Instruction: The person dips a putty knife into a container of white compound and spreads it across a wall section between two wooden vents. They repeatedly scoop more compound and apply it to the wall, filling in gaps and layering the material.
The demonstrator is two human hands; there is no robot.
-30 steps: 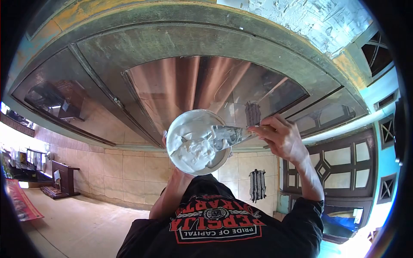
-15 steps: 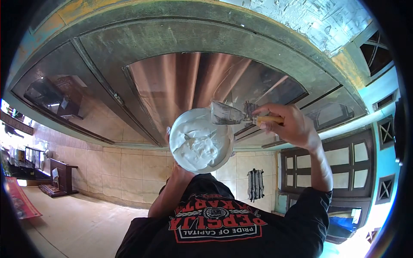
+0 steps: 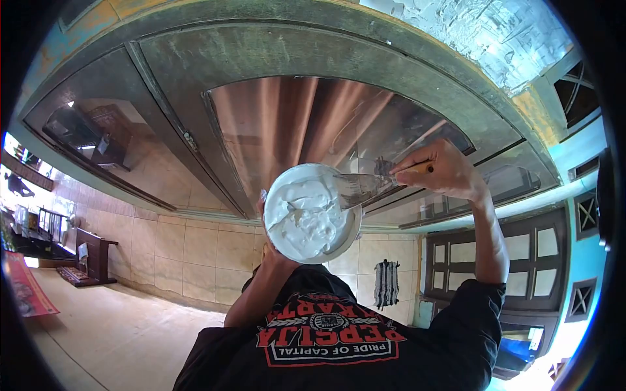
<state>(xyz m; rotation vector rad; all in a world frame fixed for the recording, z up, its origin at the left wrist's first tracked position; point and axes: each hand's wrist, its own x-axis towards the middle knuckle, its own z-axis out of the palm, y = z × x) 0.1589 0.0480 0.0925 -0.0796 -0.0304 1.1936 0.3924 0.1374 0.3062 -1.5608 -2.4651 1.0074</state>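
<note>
In the head view, my left hand (image 3: 279,259) supports a round white tub (image 3: 351,240) from below and its left side. Most of those fingers are hidden behind the tub. Thick white paste (image 3: 303,225) fills it, its surface ridged and scooped. My right hand (image 3: 448,176) is closed around the yellowish handle of a putty knife (image 3: 360,189). The knife's wide blade is smeared with grey-white residue, and its tip overlaps the tub's upper right rim, right at the paste.
A dark wooden door frame with a glass pane (image 3: 287,120) stands close in front, with a curtain behind it. Rough white plaster (image 3: 482,39) covers the wall at upper right. A striped mat (image 3: 387,284) and a wooden stand (image 3: 94,257) are on the tiled floor.
The putty knife has tilted, and its blade has come lower and to the right at the tub's rim. The tub has shifted slightly right in view.
</note>
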